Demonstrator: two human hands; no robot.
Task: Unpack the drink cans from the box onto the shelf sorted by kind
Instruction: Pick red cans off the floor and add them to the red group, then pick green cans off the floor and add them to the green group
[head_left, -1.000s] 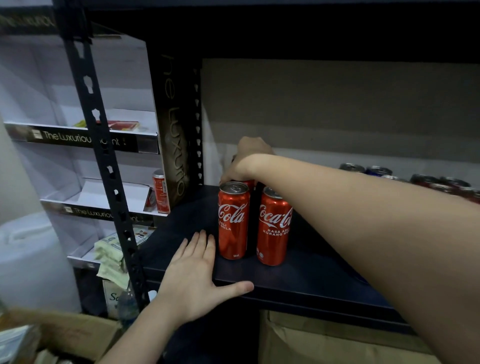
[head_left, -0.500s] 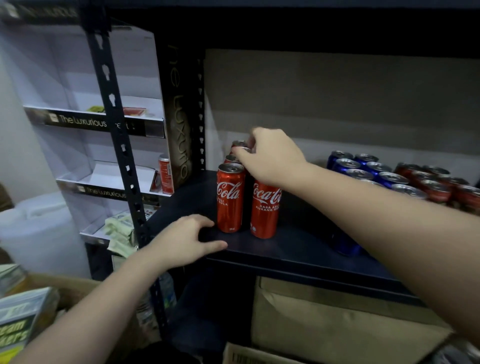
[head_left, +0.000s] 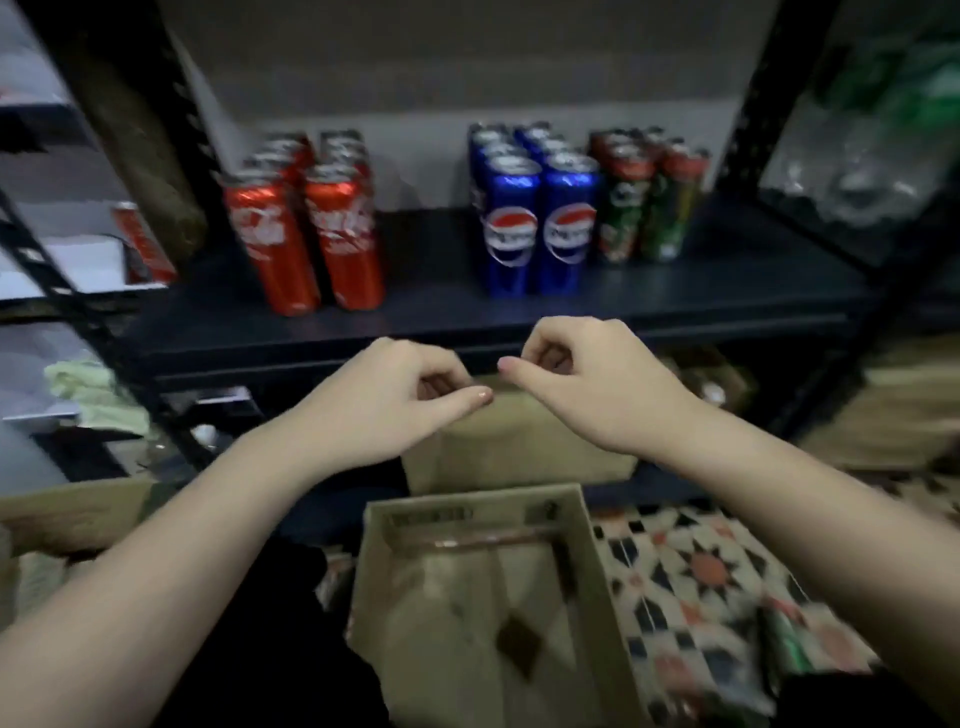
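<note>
Both hands hang in mid-frame in front of the dark shelf (head_left: 675, 306), above an open cardboard box (head_left: 483, 597) at lower centre. The left hand (head_left: 400, 400) and the right hand (head_left: 587, 384) each have fingers loosely curled, thumbs extended toward one another, gripping nothing.

On the shelf, cans stand upright in three groups: red cola cans (head_left: 306, 223) at centre left, blue Pepsi cans (head_left: 535, 208) right of centre, and green-and-red cans (head_left: 644, 197) just beside the blue ones. One more red can (head_left: 143, 244) stands apart at far left, beyond the rack post, on a white display shelf.

The box interior looks bare of cans, though motion blur softens its floor, so the unpacking appears nearly or wholly complete. Doing this step well likely means checking the box's corners before leaving it, keeping each new can upright behind its own colour, and preserving the clear gap between red and blue. A green object on the patterned floor at lower right is too blurred to identify.
</note>
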